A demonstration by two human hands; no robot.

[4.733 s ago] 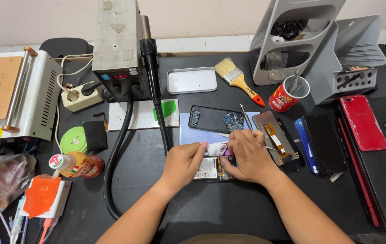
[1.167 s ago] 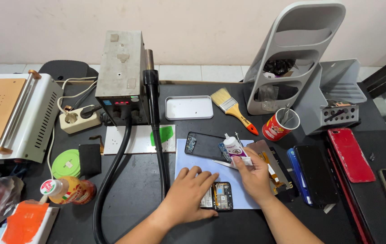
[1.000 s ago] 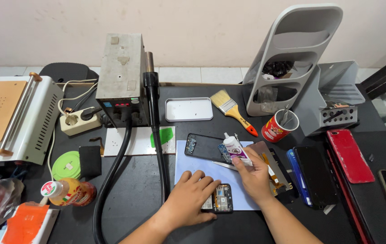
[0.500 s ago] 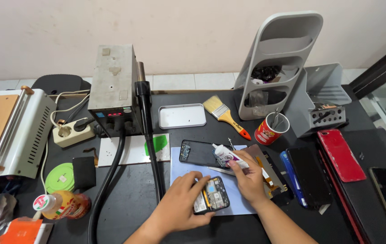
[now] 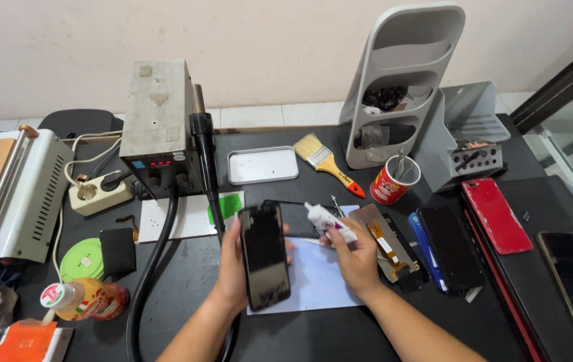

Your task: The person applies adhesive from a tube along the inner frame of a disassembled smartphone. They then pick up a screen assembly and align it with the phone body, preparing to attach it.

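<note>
Black and glossy, the phone [image 5: 264, 255] is being held upright above the pale blue mat [image 5: 313, 285], near the front middle of the counter [image 5: 340, 335]. The left hand [image 5: 233, 268] is wrapping around its left edge, fingers curling behind and the thumb lying along the side. The right hand [image 5: 357, 258] is pinching a small white glue tube [image 5: 330, 223] between thumb and fingers, its nozzle pointing left toward the phone's top right corner but not yet touching it (a small gap is showing).

To do this well, the phone is probably best kept steady and tilted toward the eyes while the nozzle is meeting the rim lightly, since a hard squeeze could flood the edge.

Room is tight on the right: an opened phone body [image 5: 384, 238] and a dark screen panel [image 5: 451, 251] are lying just beside the right hand, with a red phone [image 5: 497, 214] beyond. On the left, the thick black hose [image 5: 149, 268] and the hot-air handle [image 5: 206, 174] are standing close to the left wrist. The mat below is offering the only open space.
</note>
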